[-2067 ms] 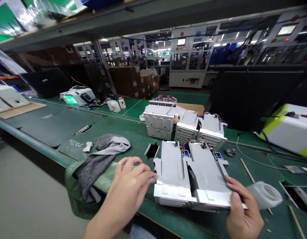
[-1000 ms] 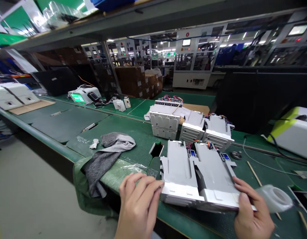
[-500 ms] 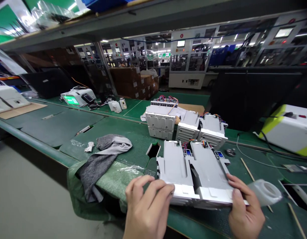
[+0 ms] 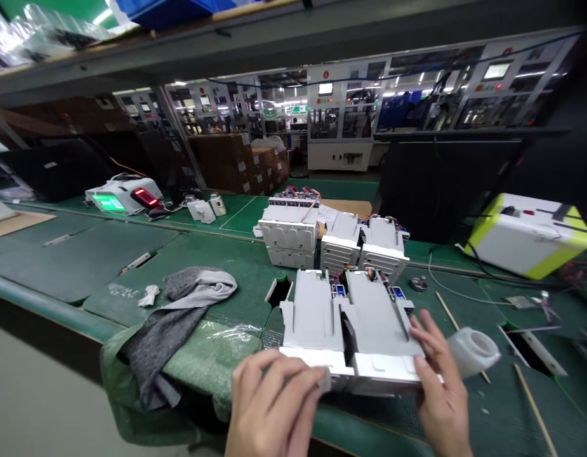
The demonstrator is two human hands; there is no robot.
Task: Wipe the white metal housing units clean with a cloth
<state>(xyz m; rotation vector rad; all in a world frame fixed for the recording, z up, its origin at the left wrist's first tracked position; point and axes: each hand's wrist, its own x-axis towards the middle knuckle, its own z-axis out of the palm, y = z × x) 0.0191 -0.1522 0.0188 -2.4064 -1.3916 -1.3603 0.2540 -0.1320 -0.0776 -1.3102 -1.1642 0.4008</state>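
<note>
Two grey-and-white metal housings lie side by side on the green bench, the left one (image 4: 312, 317) and the right one (image 4: 376, 320), with coloured wires at their far ends. My right hand (image 4: 438, 381) grips the right housing's near right edge. My left hand (image 4: 274, 403) is at the front of the left housing, fingers closed on a small pale scrap, perhaps a wipe, though blur hides its shape. A white plastic bottle (image 4: 473, 352) lies on its side just beyond my right hand.
More wired housings (image 4: 288, 228) stand behind the pair. A grey cloth (image 4: 179, 311) lies on plastic sheeting to the left, near a slot in the bench (image 4: 278, 291). Wooden sticks (image 4: 535, 409) and a white-and-yellow case (image 4: 528, 236) are on the right.
The view has swung, shifting everything left in frame. My left hand has moved from beside the housing to its front edge, and my right hand now sits further up the right edge.
</note>
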